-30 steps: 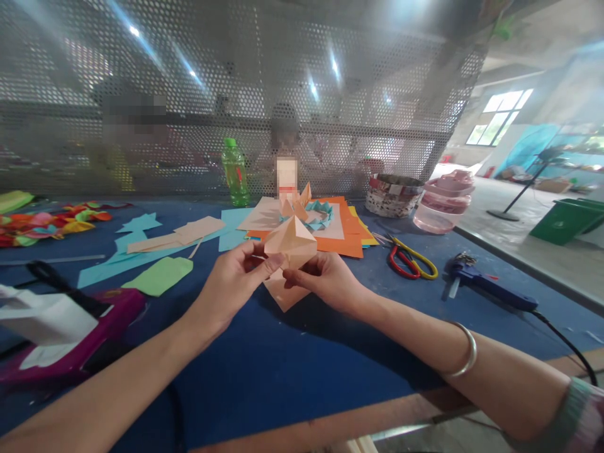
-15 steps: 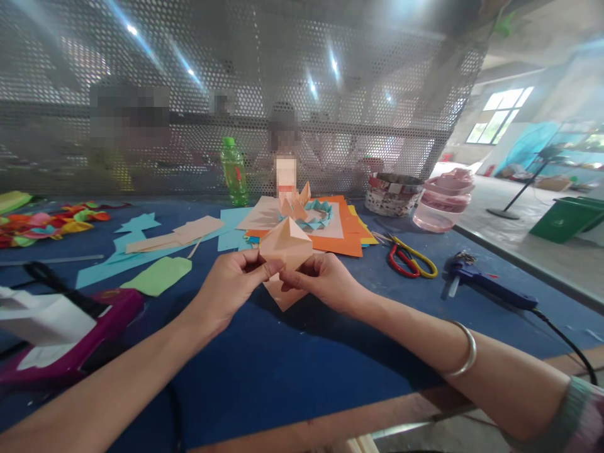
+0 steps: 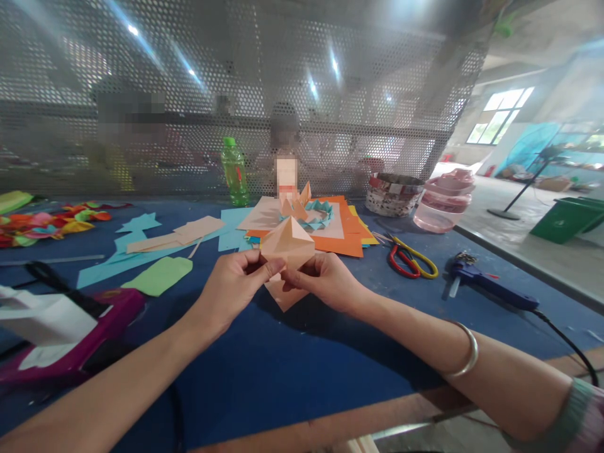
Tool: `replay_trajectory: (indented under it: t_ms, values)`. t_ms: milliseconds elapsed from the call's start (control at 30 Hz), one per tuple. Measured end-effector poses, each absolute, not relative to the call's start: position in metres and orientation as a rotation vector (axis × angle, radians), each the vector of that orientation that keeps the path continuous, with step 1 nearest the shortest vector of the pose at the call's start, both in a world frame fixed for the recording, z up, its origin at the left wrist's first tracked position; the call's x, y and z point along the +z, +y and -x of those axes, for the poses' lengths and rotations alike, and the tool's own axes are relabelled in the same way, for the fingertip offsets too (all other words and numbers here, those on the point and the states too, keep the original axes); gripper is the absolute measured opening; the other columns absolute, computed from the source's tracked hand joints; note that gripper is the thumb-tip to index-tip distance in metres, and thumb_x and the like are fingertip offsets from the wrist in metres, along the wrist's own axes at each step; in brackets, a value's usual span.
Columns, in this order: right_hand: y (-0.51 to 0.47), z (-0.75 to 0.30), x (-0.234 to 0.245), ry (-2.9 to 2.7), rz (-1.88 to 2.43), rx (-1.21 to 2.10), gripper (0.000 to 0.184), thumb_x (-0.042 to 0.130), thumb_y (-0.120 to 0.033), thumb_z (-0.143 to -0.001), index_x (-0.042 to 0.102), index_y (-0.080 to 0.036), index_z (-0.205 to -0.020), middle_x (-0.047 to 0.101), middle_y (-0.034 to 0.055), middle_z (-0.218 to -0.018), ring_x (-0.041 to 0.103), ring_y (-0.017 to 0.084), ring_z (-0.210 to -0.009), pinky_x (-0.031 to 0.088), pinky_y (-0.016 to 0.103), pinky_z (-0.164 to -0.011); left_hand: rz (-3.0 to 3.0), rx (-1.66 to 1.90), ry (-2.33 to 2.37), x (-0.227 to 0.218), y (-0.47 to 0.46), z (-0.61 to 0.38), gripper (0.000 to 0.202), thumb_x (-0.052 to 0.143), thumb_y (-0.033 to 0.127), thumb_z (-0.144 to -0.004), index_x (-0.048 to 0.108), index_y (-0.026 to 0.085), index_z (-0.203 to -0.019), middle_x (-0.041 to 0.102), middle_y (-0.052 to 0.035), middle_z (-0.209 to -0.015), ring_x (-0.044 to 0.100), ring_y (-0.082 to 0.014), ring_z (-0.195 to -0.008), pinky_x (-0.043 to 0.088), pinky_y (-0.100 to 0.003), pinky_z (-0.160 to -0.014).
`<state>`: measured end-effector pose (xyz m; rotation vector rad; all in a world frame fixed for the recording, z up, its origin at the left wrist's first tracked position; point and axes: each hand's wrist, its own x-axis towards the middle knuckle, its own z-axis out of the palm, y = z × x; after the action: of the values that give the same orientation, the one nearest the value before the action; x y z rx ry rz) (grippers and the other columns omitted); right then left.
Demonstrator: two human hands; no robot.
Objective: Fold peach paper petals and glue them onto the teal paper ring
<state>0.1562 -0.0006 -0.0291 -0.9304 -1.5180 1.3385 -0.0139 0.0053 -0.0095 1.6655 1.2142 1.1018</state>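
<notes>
A folded peach-coloured paper (image 3: 289,242) is held up over the blue table, its pointed top standing away from me and a lower corner hanging down. My left hand (image 3: 240,280) pinches its left side between thumb and fingers. On the other side my right hand (image 3: 325,280) grips the same paper, thumb in front and fingers partly hidden. The two thumbs almost meet at the middle. Just behind lie orange and pale paper sheets (image 3: 349,245), with a folded orange paper piece (image 3: 296,204) and a ring of folded blue paper (image 3: 321,214) on them.
Red- and yellow-handled scissors (image 3: 411,259) and a blue glue gun (image 3: 493,283) lie to the right. A woven basket (image 3: 392,194), a pink bottle (image 3: 443,200) and a green bottle (image 3: 234,173) stand behind. Left are paper scraps (image 3: 158,275) and a purple power strip (image 3: 108,314).
The upper part of the folded paper has opened and spread slightly to the right. Both hands stay in nearly the same place, still pinching it.
</notes>
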Motion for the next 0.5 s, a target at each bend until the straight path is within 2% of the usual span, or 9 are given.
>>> replay_trajectory:
  t_ms: [200,333,500]
  values:
    - [-0.0006,-0.1565,-0.0289,-1.531,0.897,1.321,0.031,0.069,-0.045,-0.072,0.065,-0.015,-0.076,0.067,0.0002,-0.071,0.065,0.012,-0.066,0.051,0.024,-0.065,-1.642,1.101,1.179,-0.0069,0.0039,0.0139,0.025,0.077,0.043,-0.065,0.074,0.02,-0.073,0.074,-0.0023,-0.074,0.064,-0.0186,-0.073,0.047,-0.027,-0.07]
    - [0.0019,-0.1591,-0.0316,-1.575,0.908,1.302,0.035,0.069,-0.048,-0.073,0.067,-0.014,-0.081,0.069,0.0024,-0.074,0.065,0.013,-0.068,0.051,0.024,-0.067,-1.603,1.054,1.142,-0.0054,0.0037,0.013,0.027,0.078,0.043,-0.061,0.073,0.019,-0.07,0.074,-0.0045,-0.073,0.065,-0.0204,-0.073,0.047,-0.031,-0.074]
    - [0.0038,-0.1604,-0.0346,-1.616,0.919,1.269,0.039,0.067,-0.052,-0.074,0.068,-0.014,-0.082,0.07,0.0036,-0.073,0.065,0.013,-0.067,0.05,0.025,-0.065,-1.558,1.089,1.139,-0.0074,0.0057,0.0126,0.023,0.079,0.04,-0.059,0.072,0.019,-0.065,0.071,-0.002,-0.068,0.061,-0.0166,-0.066,0.045,-0.029,-0.07]
